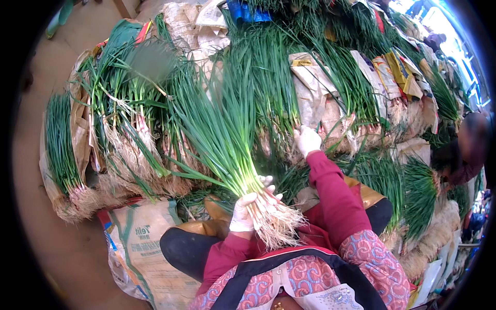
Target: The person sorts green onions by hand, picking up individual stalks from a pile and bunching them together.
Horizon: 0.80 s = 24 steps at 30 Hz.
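Note:
A large bunch of green garlic (242, 155) with long flat leaves and pinkish-white stems is gripped in my gloved left hand (247, 209), just above my lap. Its pale roots (277, 232) fan out toward my body, while the leaves point up and away to the left. My gloved right hand (308, 140) reaches forward to the stem ends of a row of green garlic (277, 97). The fingers there are curled, and whatever lies between them is hidden. Beside that hand is a beige woven sack (310, 89) between the plants.
More green garlic lies on the left (131, 116) and right (356, 97), roots toward me. A printed woven sack (151, 248) rests by my left knee. At the far right sits another person (469, 151) near more bunches (420, 197). Bare floor (42, 155) shows at left.

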Tool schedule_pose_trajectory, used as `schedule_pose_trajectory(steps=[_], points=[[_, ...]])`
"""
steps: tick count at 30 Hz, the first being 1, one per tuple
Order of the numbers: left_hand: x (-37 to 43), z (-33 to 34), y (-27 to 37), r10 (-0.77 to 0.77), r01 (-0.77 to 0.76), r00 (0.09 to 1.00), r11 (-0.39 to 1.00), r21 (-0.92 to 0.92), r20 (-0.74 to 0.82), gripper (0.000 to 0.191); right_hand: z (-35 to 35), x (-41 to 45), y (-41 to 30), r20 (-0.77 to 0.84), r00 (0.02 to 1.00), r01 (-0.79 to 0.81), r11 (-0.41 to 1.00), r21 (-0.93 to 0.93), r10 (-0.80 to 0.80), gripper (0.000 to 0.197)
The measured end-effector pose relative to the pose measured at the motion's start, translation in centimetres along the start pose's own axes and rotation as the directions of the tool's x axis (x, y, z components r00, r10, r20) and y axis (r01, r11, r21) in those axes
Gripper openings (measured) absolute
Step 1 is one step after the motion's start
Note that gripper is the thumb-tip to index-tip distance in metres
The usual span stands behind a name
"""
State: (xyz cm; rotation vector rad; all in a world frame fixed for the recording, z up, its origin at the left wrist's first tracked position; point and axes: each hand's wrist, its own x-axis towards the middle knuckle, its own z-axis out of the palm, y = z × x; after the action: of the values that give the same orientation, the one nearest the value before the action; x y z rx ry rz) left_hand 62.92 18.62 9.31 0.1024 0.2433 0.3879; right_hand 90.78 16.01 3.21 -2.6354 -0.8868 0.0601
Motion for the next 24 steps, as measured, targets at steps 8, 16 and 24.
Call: schedule_pose_trajectory(steps=[8,16,24], points=[[0.4,-0.6,0.2,0.006,-0.006,1.0,0.999,0.049,-0.009,0.052,0.0,-1.6,2.1,0.016,0.998,0.037,0.739,0.672,-0.064,0.024],[0.5,-0.8,-0.3,-0.019,0.019,1.0,0.996,0.082,0.0,0.053,-7.6,-13.8,-3.3,0.543,0.801,-0.425,0.4,0.812,-0.251,0.021],[0.2,-1.9,-0.8,-0.058,0.065,0.996,0.992,0.111,-0.066,0.048,-3.9,-12.3,-4.1,0.595,0.787,-0.425,0.554,0.715,-0.164,0.029]])
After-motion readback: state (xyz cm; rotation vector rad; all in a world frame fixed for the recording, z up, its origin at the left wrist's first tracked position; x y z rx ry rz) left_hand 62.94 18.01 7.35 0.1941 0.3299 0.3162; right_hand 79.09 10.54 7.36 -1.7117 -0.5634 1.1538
